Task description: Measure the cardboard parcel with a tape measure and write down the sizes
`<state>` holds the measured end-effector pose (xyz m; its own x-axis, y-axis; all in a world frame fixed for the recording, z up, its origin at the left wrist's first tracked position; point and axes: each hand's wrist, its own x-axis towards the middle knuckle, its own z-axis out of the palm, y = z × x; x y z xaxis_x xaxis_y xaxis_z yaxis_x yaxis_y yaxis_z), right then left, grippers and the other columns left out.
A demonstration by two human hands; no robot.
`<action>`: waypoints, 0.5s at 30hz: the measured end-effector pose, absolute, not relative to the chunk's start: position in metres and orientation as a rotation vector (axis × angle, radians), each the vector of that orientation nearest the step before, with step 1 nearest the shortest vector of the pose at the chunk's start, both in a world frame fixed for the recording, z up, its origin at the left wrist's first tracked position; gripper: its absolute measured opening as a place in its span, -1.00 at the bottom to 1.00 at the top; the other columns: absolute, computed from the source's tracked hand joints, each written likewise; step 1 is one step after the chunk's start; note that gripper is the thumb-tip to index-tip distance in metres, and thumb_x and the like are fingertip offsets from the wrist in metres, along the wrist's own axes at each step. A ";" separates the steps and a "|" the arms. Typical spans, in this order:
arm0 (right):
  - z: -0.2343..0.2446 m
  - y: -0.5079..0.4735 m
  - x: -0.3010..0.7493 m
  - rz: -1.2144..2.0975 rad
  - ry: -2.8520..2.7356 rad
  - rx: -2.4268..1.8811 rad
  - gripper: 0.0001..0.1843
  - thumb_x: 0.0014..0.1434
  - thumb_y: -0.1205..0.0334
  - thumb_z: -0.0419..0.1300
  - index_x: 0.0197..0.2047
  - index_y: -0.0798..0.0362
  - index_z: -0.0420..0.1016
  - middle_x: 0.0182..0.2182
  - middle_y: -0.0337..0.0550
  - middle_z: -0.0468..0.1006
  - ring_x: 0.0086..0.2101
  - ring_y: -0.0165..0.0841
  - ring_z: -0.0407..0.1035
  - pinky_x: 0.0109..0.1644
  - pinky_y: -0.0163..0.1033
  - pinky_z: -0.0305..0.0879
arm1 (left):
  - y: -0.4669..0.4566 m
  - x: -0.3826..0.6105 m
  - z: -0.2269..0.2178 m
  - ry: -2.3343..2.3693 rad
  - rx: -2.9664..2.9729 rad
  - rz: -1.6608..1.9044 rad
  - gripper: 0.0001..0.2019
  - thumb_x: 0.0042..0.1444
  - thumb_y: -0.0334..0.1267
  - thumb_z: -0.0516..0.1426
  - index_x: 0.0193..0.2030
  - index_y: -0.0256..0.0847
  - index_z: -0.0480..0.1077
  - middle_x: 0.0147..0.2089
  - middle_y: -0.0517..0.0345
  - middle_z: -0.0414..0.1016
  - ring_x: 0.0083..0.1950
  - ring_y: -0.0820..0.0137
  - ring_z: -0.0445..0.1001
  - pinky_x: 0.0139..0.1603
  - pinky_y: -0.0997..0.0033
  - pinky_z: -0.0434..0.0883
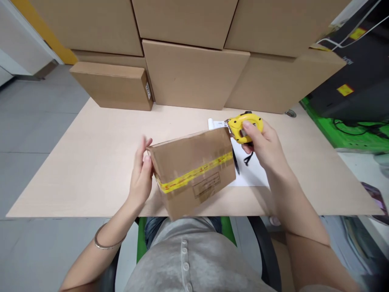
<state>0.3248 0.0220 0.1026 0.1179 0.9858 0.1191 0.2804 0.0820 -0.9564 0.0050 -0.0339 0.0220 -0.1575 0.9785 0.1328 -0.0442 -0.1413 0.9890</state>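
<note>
A small brown cardboard box (194, 172) with a strip of yellow tape across it is held tilted above the near edge of the table (91, 162). My left hand (141, 172) presses its fingers flat against the box's left end. My right hand (263, 142) is closed round a yellow tape measure (244, 125) at the box's upper right corner, thumb on its side. A black strap hangs from the tape measure. Under it lies a white sheet of paper (252, 172).
Large cardboard boxes (194, 73) are stacked along the back of the table, with a flatter one (114, 84) at the left. A black machine on a green base (352, 105) stands to the right. Grey floor lies on the left.
</note>
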 end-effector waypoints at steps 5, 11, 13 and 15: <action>0.100 -0.005 0.322 0.902 -1.482 -1.559 -0.50 0.25 -0.35 0.31 -0.20 -0.06 0.41 -0.45 -0.28 0.45 -0.54 -0.38 0.31 -0.43 -0.19 0.25 | -0.014 0.011 0.025 1.067 0.868 1.198 -0.07 -0.08 0.37 0.37 0.38 0.00 0.35 0.49 -0.05 0.40 0.52 -0.12 0.33 0.41 -0.02 0.44; 0.108 -0.020 0.282 0.580 -1.772 -1.497 -0.59 0.34 -0.24 0.24 -0.20 -0.06 0.39 -0.22 -0.12 0.51 -0.22 -0.19 0.47 -0.16 -0.08 0.38 | 0.007 0.024 0.033 1.045 0.728 1.175 -0.45 0.00 0.11 0.33 0.06 -0.17 0.49 0.06 -0.02 0.71 0.20 -0.06 0.64 0.12 0.04 0.62; 0.107 -0.023 0.265 0.713 -1.890 -1.417 -0.62 0.37 -0.21 0.21 -0.11 -0.06 0.40 -0.18 -0.10 0.58 -0.20 -0.17 0.49 -0.13 -0.06 0.39 | 0.008 0.027 0.037 1.044 0.728 1.138 -0.48 0.02 0.13 0.30 0.02 -0.16 0.51 -0.04 0.00 0.74 0.11 -0.06 0.68 0.04 0.05 0.65; 0.102 -0.024 0.250 0.739 -1.993 -1.362 -0.62 0.38 -0.19 0.21 0.01 -0.06 0.41 -0.10 -0.05 0.63 -0.13 -0.12 0.51 -0.02 0.00 0.38 | 0.008 0.028 0.039 1.040 0.723 1.082 -0.49 0.04 0.18 0.27 0.00 -0.15 0.54 -0.14 0.01 0.76 0.01 -0.07 0.72 -0.05 0.05 0.66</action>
